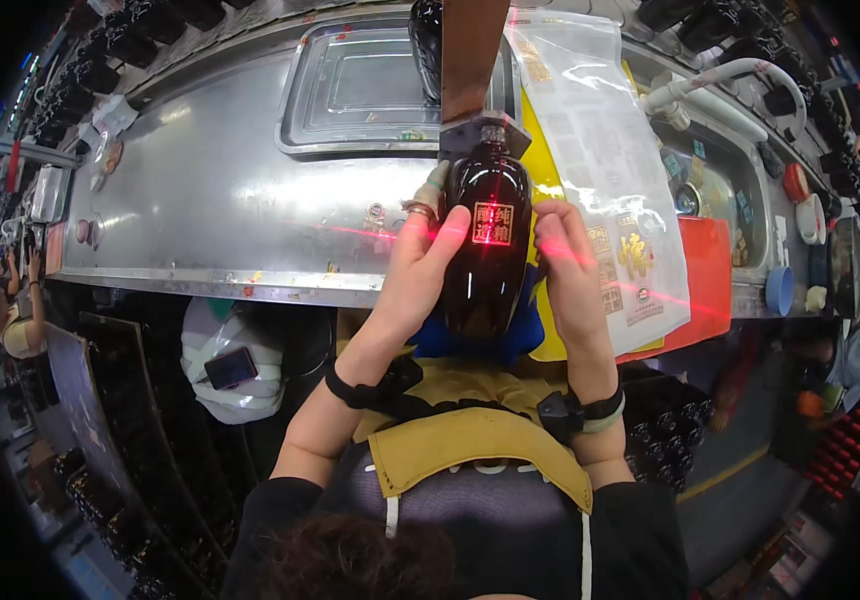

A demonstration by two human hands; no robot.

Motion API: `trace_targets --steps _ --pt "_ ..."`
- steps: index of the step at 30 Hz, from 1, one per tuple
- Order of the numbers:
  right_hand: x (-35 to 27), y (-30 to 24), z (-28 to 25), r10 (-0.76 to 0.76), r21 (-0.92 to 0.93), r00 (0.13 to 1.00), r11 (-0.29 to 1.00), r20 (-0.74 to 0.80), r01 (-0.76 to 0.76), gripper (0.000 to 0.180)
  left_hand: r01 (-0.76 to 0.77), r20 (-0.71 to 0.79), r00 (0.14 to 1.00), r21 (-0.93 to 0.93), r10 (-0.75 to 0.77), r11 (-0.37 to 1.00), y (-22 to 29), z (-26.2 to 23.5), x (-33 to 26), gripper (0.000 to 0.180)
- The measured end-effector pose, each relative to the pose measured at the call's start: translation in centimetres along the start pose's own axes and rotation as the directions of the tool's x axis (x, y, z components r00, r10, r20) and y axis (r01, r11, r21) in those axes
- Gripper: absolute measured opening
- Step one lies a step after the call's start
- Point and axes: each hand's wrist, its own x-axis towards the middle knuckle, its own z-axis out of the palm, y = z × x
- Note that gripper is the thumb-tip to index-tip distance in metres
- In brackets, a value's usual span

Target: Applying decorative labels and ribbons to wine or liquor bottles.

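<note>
Apron (480, 448) with mustard trim closest, dark bands on both wrists. Left hand (420, 270) part closed round the bottle's left side, thumb on its front; ring and pale covering on fingers. Right hand (568, 255) half curled at the bottle's right side, can't tell how firmly it grips. Dark bottle (488, 285) between the hands at the counter's near edge, base toward the person, neck pointing away, red light lines across its square label. Blue cloth (432, 341) under its base. Phone (231, 368) on a white cover, off left. Right of bottle: yellow sheet (547, 325), clear plastic sheet (590, 130) with gold print, red sheet (707, 265). Blue cup (779, 290) farther right. Steel counter (210, 190) runs left. Beyond: metal tray (300, 148), brown post (473, 60), second dark bottle (426, 50) beside it, sink (730, 250) and white hose (735, 70) at right.
</note>
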Motion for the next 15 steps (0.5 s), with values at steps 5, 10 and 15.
trace_targets --steps 5,10,15 --pt "-2.3 -1.4 -0.5 -0.218 -0.202 0.976 0.956 0.005 0.214 0.028 -0.009 0.037 0.999 0.038 0.008 0.999 0.4 -0.5 -0.7 0.066" --pt "-4.2 -1.4 1.0 -0.252 -0.281 0.967 0.927 0.023 0.248 0.019 -0.076 0.022 0.997 0.156 0.073 0.985 -0.3 -0.1 -0.8 0.073" --pt "-4.3 -1.0 0.9 -0.243 -0.337 0.970 0.912 0.019 0.235 0.020 -0.071 0.016 0.997 0.154 0.069 0.986 -0.4 -0.1 -1.0 0.070"
